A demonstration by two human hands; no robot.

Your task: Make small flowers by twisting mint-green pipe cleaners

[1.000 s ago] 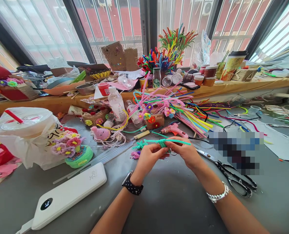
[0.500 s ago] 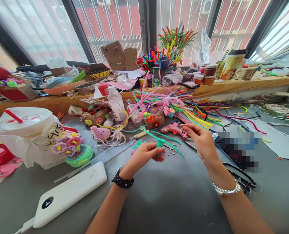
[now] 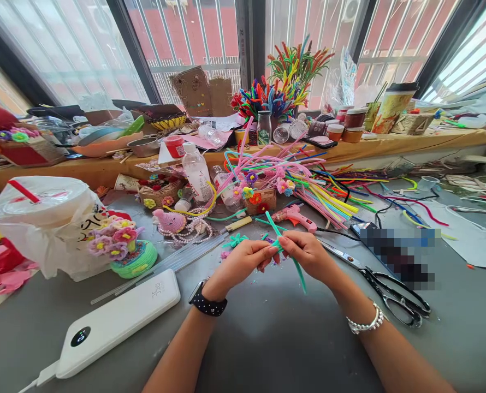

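Note:
My left hand and my right hand meet above the grey table, both closed on a green pipe cleaner. One end sticks up past my fingers and the other hangs below my right hand. The folded part between the fingertips is mostly hidden. A small green pipe-cleaner piece lies just beyond my left hand. Past my right hand is a pink glue gun. Large black-handled scissors rest beside my right forearm.
A white power bank lies at the left, near a green crocheted flower pot and a bagged drink cup. Many pink and yellow pipe cleaners spread across the back. A phone lies at the right, its screen blurred out.
My right hand has moved left and down to join my left hand and now grips the green pipe cleaner. The scissors show more fully.

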